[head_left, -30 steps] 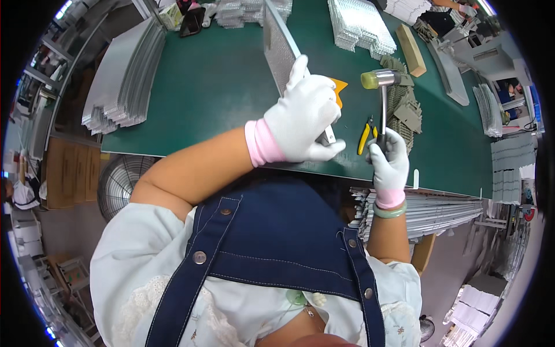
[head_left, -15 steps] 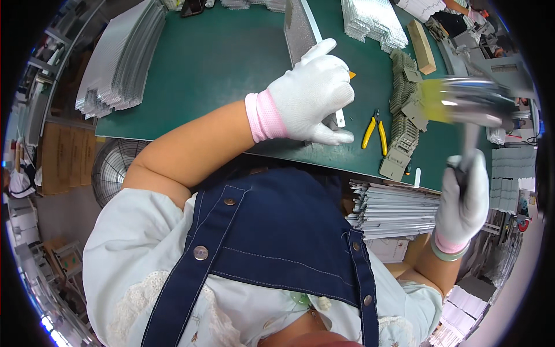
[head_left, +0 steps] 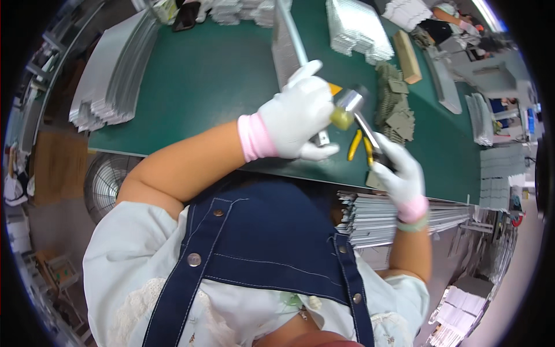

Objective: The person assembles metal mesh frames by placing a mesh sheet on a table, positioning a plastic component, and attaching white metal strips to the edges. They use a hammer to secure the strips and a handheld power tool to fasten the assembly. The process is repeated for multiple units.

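My left hand [head_left: 298,115], in a white glove with a pink cuff, is closed round the near end of a thin metal panel [head_left: 285,55] standing on edge. My right hand [head_left: 402,173], gloved alike, grips the dark handle of a mallet [head_left: 351,101]. Its metal head has a yellow face, which is close to the panel and the left fingers; whether it touches is not clear. Beneath the mallet lie yellow-handled pliers [head_left: 354,146], partly covered by the right hand. A bit of something orange [head_left: 335,88] shows beside the left hand.
Grey-green plastic pieces [head_left: 396,110] lie in a row on the green table [head_left: 196,81]. Behind are silver sheets [head_left: 358,29] and a wooden block [head_left: 407,56]. Stacked panels [head_left: 113,69] stand at left, a phone [head_left: 186,15] at the back. A fan [head_left: 104,182] is below the table's left edge.
My right hand has swung the mallet leftward, from out at the right to beside the left hand. My left hand keeps its hold on the panel; the whole view has shifted slightly.
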`<state>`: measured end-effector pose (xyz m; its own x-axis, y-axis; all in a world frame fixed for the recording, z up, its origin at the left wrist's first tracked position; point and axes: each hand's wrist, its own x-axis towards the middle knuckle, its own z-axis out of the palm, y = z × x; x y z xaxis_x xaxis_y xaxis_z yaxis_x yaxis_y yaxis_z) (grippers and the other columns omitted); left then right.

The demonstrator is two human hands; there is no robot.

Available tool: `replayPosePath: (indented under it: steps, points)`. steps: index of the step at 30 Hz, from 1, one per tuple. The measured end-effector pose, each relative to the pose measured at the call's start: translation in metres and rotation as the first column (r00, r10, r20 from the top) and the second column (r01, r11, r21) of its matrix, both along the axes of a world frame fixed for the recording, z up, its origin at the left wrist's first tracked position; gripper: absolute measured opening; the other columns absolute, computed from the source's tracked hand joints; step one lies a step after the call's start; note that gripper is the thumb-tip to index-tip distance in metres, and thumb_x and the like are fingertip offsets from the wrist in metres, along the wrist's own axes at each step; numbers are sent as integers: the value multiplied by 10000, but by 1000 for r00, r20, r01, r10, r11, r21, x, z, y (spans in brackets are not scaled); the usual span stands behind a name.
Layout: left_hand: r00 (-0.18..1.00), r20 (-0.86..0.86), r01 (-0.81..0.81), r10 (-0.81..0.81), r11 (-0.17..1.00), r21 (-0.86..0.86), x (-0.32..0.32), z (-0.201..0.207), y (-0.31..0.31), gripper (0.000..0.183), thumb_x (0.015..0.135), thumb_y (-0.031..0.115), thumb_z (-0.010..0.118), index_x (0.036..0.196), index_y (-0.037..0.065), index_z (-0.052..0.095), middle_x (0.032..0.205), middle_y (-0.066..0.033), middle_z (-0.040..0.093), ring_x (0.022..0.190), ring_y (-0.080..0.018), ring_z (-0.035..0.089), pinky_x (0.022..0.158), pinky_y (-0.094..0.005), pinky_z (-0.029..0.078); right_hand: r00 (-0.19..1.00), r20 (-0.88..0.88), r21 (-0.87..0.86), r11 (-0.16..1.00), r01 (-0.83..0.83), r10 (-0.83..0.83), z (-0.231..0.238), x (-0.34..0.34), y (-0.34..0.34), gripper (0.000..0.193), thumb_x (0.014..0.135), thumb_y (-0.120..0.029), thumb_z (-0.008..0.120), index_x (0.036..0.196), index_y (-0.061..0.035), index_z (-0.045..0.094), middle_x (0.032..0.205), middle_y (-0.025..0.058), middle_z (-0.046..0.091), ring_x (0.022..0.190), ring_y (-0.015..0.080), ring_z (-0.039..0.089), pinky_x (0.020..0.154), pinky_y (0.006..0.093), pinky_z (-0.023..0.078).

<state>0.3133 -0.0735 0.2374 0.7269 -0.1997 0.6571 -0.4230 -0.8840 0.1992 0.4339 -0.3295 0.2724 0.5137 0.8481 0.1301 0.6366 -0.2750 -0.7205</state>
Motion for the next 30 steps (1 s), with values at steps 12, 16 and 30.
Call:
replayPosePath:
  steps: [12, 16, 30]
  points:
    - [971, -205, -115, 124, 992, 56, 0, 24, -9, 344, 622, 348, 770, 605, 80, 555, 772, -137, 538, 959, -351, 564, 1097, -674, 269, 789, -267, 799, 331, 502, -553, -26, 123, 55, 234, 1006, -235, 518, 971, -28, 622, 897, 70, 625, 831, 199, 564, 798, 355, 467]
    - [983, -147, -112, 110, 994, -9, 2, 19, -12, 335, 632, 321, 769, 596, 71, 548, 724, -119, 503, 920, -345, 558, 1093, -671, 265, 862, -507, 854, 134, 503, -2, 107, 210, 26, 421, 1003, -340, 498, 1263, -13, 557, 1195, 148, 645, 1119, 293, 618, 969, 378, 463]
    - [998, -60, -5, 4, 999, -32, 30, 12, -24, 323, 747, 364, 741, 777, 84, 584, 810, -125, 472, 929, -344, 526, 1081, -671, 222, 827, -326, 828, 560, 16, 459, 229, 103, 89, 269, 904, -199, 600, 1092, -23, 675, 1025, 94, 724, 900, 208, 701, 823, 342, 566]
